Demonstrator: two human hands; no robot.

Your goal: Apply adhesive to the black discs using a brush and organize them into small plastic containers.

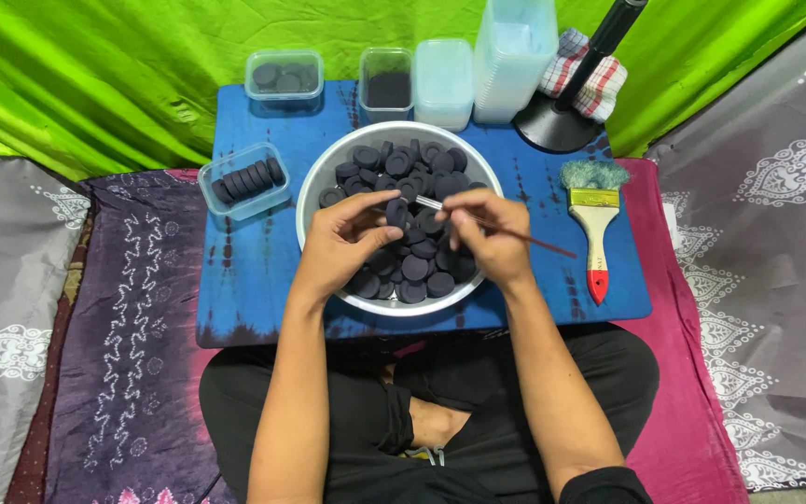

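Crossed legs in black trousers (478,420) sit closest to the camera, with both forearms reaching forward over them to a low counter (254,271) covered in blue cloth. Left hand (342,245) is closed on a single dark disc (396,213), held upright between thumb and fingertips above the centre of a metal bowl (314,187). Right hand (485,235) is closed on a thin brush (515,233), its pale tip meeting the held disc and its dark handle angled out to the right past the bowl rim. Many more dark discs (417,271) fill the bowl in a loose heap.

Left of the bowl, just beside its rim, a clear plastic tub (244,180) holds a row of discs standing on edge. Along the far edge of the counter stand a second clear tub (284,75) with a few discs lying flat, a taller tub (386,84) with dark contents, and stacks of empty tubs (513,56). A black stand (562,121) with a checked cloth (599,79) behind it occupies the far right corner. A wide paintbrush (595,219) with a pale handle and red end lies flat to the right of the bowl, bristles pointing away. Green fabric (95,75) forms the backdrop
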